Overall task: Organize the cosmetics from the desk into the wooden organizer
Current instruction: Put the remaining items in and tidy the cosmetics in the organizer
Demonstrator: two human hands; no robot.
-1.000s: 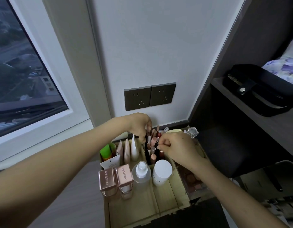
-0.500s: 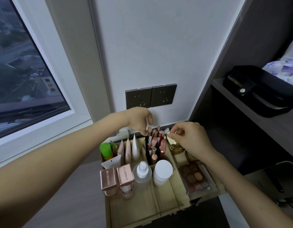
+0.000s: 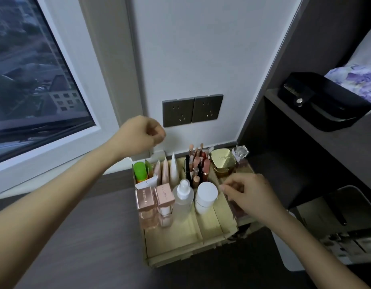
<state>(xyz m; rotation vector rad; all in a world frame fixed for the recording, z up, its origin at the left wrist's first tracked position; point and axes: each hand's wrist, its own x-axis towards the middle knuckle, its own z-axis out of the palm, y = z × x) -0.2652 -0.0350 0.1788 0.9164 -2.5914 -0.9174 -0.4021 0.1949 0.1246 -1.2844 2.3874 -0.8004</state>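
The wooden organizer stands on the dark desk against the wall. It holds two rose-gold capped bottles, a clear pump bottle, a white jar, pale tubes, a green bottle, upright lipsticks and brushes, a gold jar and a clear perfume bottle. My left hand hovers above the back left corner, fingers curled, holding nothing. My right hand lies over the eyeshadow palette in the right compartment, hiding most of it.
Two grey wall sockets sit just behind the organizer. A window fills the left side. A black case rests on the dark shelf to the right. A small white block stands by the wall under my left hand.
My left hand has lifted up and left, away from the lipsticks. My right hand has left the gold jar and come forward over the palette.
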